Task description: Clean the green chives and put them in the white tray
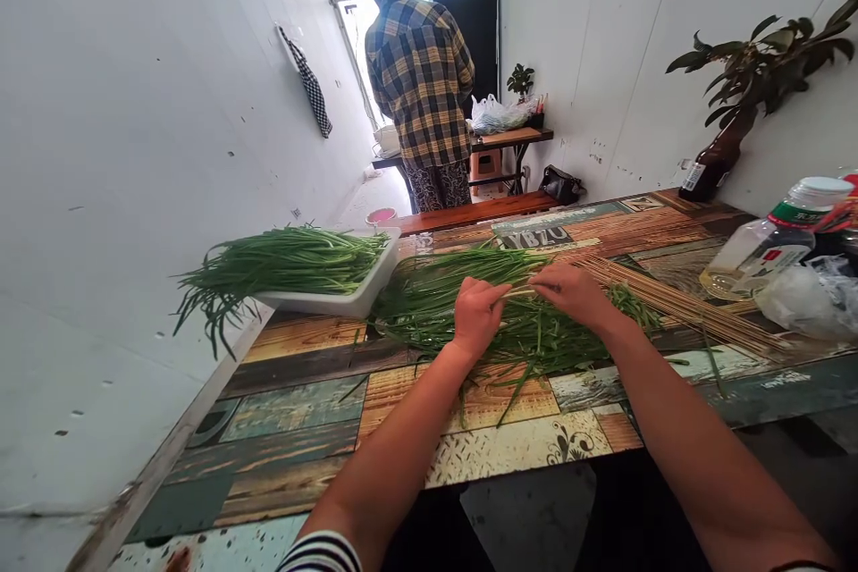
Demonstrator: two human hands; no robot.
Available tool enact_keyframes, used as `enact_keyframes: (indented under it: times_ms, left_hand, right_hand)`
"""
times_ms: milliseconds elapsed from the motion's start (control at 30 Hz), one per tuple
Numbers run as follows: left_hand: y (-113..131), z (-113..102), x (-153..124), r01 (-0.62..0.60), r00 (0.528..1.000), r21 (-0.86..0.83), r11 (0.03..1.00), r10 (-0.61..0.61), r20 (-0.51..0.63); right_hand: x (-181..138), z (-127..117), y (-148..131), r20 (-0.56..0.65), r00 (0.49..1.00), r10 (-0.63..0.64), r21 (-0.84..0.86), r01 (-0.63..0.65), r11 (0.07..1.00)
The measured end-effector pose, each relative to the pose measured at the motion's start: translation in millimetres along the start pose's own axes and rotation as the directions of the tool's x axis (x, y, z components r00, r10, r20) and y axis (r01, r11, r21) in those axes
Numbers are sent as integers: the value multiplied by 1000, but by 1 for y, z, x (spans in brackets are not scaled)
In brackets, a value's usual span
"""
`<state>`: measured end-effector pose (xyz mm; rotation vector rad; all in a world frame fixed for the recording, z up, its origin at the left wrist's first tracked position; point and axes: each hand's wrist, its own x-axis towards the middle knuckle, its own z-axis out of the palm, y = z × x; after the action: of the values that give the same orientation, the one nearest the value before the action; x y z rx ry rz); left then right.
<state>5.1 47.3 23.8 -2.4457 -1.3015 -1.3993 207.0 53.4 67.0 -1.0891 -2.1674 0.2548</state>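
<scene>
A brown bottle (709, 163) holds leafy stems (752, 80); beyond, perhaps a black bag (563, 185).

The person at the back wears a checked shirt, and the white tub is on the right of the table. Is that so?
Not quite: the white tub is on the left of the table, as the head view shows. The checked shirt is correct.

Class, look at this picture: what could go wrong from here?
1. The long greens hang over the left edge of the white tray, so a bump might drag some out.
2. The pale stem pinched between the left hand and the right hand might snap if pulled hard.
3. The thin sticks lie close to the right hand and could be knocked askew.
</scene>
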Motion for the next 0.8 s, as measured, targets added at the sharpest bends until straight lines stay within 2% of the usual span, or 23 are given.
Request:
enact_keyframes:
  times_ms: [67, 167, 267, 367, 400, 467, 533, 567, 600, 667, 733, 800]
  left_hand:
    - [-1, 0, 0, -29, 1000, 38, 999, 29, 10]
    - [-1, -1, -1, -105, 994, 117, 988, 102, 37]
    - [1, -5, 0, -203, 979, 175, 963, 199, 42]
    - [5, -10, 0, -252, 964, 177, 951, 262, -33]
    - [6, -12, 0, -250, 962, 158, 955, 263, -69]
    - [8, -16, 1, -212, 961, 91, 973, 224, -160]
    - [11, -20, 4, -96, 952, -6, 995, 90, -293]
    - [14, -23, 7, -11, 928, -65, 998, -14, -373]
    - [16, -27, 11, 75, 884, -130, 989, -127, -451]
    - [22, -40, 22, 192, 766, -258, 947, -309, -563]
    - [30, -61, 34, 192, 684, -333, 923, -369, -630]
    - [37, -89, 46, 124, 632, -313, 942, -318, -706]
  right_hand:
    - [-1, 2, 0, 22, 999, 38, 10, -39, 999]
    - [-3, 4, 3, 63, 982, 179, 26, -181, 983]
    - [-5, 3, 13, 134, 932, 336, 105, -351, 930]
    - [-5, 1, 26, 126, 868, 480, 131, -495, 859]
    - [-4, 0, 29, 91, 850, 519, 72, -525, 848]
    - [-2, -3, 30, 21, 815, 578, -156, -569, 808]
    - [2, -4, 25, -12, 782, 623, -397, -575, 715]
    - [5, -5, 21, -10, 776, 630, -482, -556, 677]
    - [8, -5, 17, 5, 784, 621, -540, -520, 662]
    - [16, -4, 11, 59, 813, 579, -604, -432, 669]
    - [25, -1, 11, 111, 817, 566, -639, -378, 670]
    - [35, 2, 17, 125, 791, 599, -660, -384, 646]
